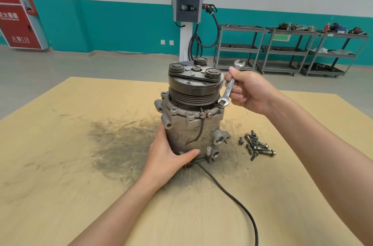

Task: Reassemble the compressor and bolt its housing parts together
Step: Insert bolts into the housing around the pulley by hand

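A grey metal compressor (193,124) stands upright on the wooden table (80,165), its black pulley and clutch plate on top. My left hand (169,155) wraps around the lower left of its housing, thumb across the front. My right hand (248,92) grips a silver open-ended wrench (230,86) held steeply, its lower jaw down at the flange on the right side of the housing, where a bolt head seems to sit. A pile of several loose bolts (256,146) lies on the table to the right of the compressor's base.
A black cable (232,195) runs from the compressor's base toward the near table edge. A dark grease stain (121,140) spreads left of the compressor. Behind the table stand a charging post (188,9) and grey shelf carts (282,50) along the teal wall.
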`<state>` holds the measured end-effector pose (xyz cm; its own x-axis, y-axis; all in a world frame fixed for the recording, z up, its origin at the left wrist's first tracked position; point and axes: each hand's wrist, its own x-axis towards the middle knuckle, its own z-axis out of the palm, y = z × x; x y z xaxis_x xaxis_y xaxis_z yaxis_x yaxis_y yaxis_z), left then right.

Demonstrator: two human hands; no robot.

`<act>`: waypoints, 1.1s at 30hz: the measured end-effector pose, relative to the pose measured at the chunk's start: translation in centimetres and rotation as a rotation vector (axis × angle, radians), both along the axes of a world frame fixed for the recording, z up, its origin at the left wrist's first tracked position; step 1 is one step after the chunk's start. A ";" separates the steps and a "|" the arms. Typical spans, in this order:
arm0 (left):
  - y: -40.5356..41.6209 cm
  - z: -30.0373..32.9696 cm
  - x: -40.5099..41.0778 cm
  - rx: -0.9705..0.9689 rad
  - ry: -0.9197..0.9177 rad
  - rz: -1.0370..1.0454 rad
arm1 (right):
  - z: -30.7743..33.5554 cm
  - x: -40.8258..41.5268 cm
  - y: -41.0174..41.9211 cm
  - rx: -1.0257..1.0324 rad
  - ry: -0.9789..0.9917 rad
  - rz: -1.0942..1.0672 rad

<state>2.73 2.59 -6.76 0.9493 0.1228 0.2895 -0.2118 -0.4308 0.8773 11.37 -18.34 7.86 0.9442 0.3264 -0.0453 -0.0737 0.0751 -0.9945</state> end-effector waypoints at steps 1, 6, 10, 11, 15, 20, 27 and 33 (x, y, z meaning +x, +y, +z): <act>0.0 0.0 0.0 -0.002 0.001 -0.001 | 0.2 0.1 0.1 -0.020 -0.006 0.008; 0.0 0.1 0.0 0.002 0.013 -0.010 | -0.3 0.1 0.4 0.006 -0.005 -0.022; -0.1 0.2 -0.1 0.020 0.015 0.005 | -1.9 -0.9 0.4 0.181 -0.033 -0.170; -0.1 0.1 0.0 0.024 0.015 0.007 | -2.3 -1.1 0.5 0.220 -0.035 -0.215; -0.1 -0.1 0.1 0.016 0.018 0.006 | -3.4 -2.1 0.9 0.356 0.016 -0.326; 0.0 -0.1 0.1 0.013 0.021 0.004 | -4.5 -3.2 1.2 0.419 -0.018 -0.463; 0.0 -0.1 -0.1 -0.005 0.025 0.001 | -2.5 -3.5 1.0 0.155 -0.184 -0.602; 0.0 0.0 -0.1 -0.005 0.033 0.001 | -4.6 -4.5 2.0 0.322 -0.153 -0.722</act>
